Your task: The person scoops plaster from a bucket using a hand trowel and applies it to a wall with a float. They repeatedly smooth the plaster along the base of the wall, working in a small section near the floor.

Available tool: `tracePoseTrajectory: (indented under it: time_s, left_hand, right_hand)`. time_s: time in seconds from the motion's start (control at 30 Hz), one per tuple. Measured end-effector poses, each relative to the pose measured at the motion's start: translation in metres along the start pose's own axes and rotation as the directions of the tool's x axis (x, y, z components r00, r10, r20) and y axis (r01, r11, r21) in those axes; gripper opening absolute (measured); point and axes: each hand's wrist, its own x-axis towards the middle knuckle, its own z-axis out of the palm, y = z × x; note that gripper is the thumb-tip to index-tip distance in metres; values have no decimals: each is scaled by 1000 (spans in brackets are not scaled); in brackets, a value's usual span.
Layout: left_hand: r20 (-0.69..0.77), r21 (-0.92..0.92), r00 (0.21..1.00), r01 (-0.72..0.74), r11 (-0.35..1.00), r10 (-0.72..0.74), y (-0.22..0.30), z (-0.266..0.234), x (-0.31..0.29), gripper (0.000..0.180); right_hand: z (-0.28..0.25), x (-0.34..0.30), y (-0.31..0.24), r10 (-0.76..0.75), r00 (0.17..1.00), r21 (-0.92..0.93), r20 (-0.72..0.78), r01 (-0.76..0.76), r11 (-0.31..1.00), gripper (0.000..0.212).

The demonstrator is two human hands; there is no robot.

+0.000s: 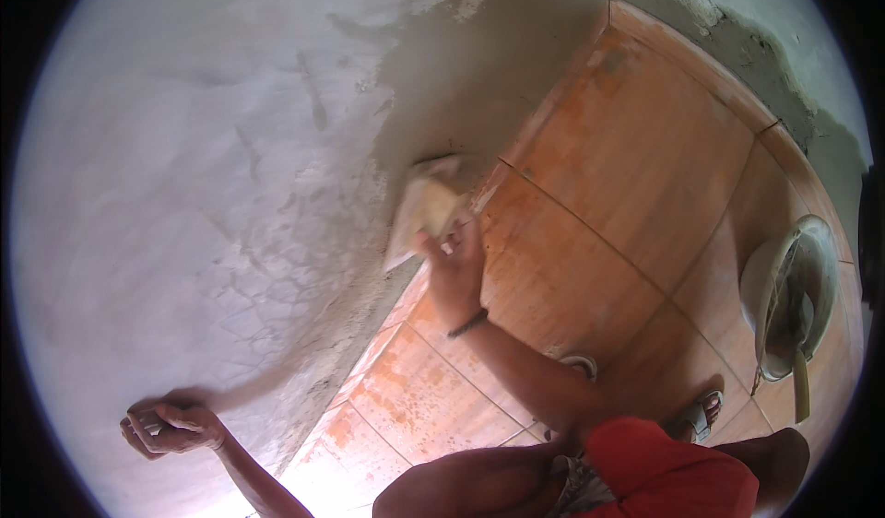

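Hands: the right hand (454, 274) grips a pale sponge (422, 214) against the wall (184, 168); the left hand (171, 429), curled shut, rests on it.

Rough grey plastered wall (203, 177) above orange-brown tiled floor (627, 177), sunlit at bottom left.

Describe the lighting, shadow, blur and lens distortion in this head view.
Head view: bright light washes out the plastered wall at left; a grey shadow falls across its upper middle. The pale pad in the right hand is softly blurred, the left hand slightly sharper. Fisheye bends the tile floor joints, with a black rim at the corners; the bucket looks stretched.
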Motion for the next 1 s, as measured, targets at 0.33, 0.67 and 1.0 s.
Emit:
tracePoseTrajectory:
  time_s: [0.33, 0.67, 1.0]
  left_hand:
    - [-17, -39, 999, 31, 999, -32, 3, 3, -1, 48]
    - [6, 37, 1000, -3, 999, 3, 1, 1, -1, 48]
    - [-22, -27, 1000, 11, 1000, -12, 8, 1, 5, 46]
  right_hand:
    - [-79, 26, -3, 57, 997, 168, -48, -48, 985, 48]
    - [-6, 30, -26, -206, 976, 123, 76, 196, 973, 59]
    - [-24, -52, -54, -105, 890, 239, 444, -5, 971, 40]
